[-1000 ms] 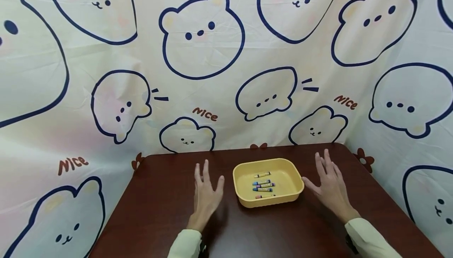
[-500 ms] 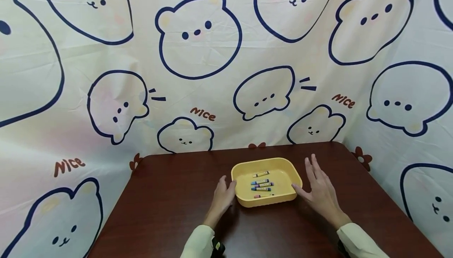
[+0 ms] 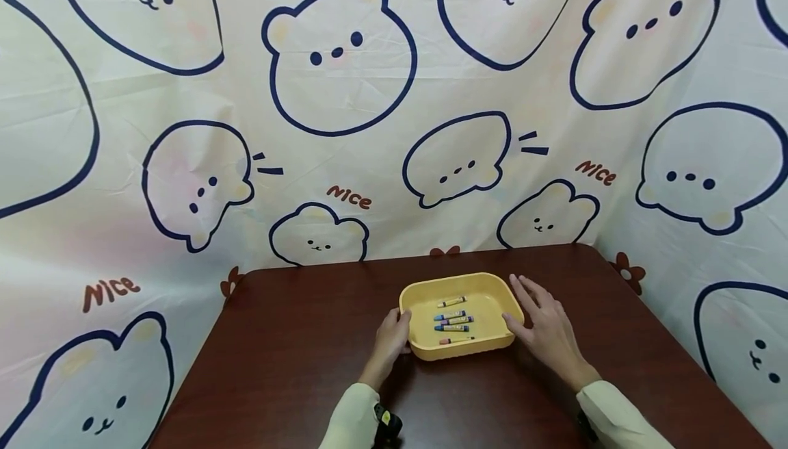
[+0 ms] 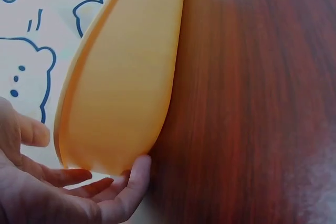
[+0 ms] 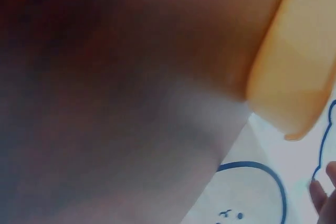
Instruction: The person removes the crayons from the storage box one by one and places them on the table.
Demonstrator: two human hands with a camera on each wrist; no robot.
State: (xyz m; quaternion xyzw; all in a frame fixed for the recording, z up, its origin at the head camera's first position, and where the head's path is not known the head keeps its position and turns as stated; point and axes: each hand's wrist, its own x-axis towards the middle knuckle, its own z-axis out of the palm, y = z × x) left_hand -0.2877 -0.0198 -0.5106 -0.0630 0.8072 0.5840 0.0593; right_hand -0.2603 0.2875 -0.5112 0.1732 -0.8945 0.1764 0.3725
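Note:
A shallow yellow plastic tray with rounded corners rests on the dark table, holding several paper-wrapped crayons. Most of the crayons lie close together in its middle, one of them pale-tipped near the far side, another pink-tipped near the front wall. My left hand grips the tray's left end, thumb at the rim. In the left wrist view its fingers curl against the end wall. At the right end is my right hand, thumb over the rim, other fingers extended beside the far right corner; the right wrist view catches only some fingertips.
The brown wooden table reaches back to a hanging cloth printed with bear outlines, which also closes off the right side. A black strap with a small device sits on the left wrist.
Both hands have come inward to the tray: the left moved right and now grips its left end, the right moved left to its right rim. The crayons lie as before.

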